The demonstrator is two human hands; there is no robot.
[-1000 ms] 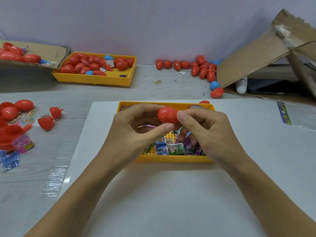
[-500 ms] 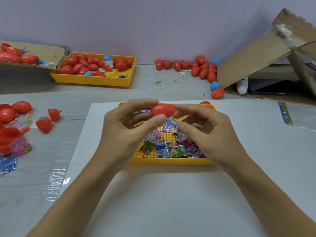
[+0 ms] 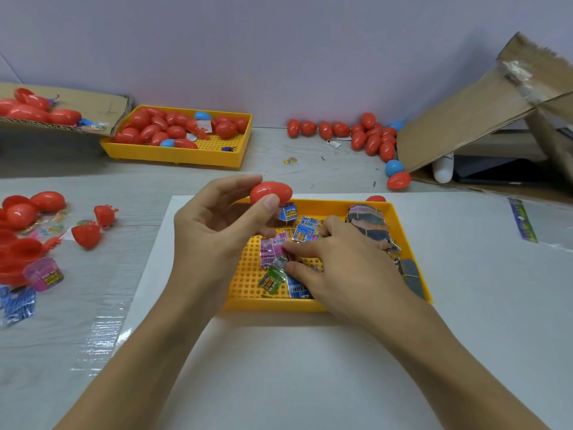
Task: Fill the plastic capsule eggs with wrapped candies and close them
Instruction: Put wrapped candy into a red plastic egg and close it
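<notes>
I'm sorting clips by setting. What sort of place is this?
Probably a small hand-packing workbench, not a kitchen or shop: yellow trays hold red eggs and wrapped candies, with torn cardboard boxes against a plain wall.

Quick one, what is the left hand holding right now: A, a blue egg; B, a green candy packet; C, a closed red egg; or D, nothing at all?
C: the left hand holds a closed red egg between thumb and fingers above the yellow tray, while the right hand reaches down into the candies.
</notes>
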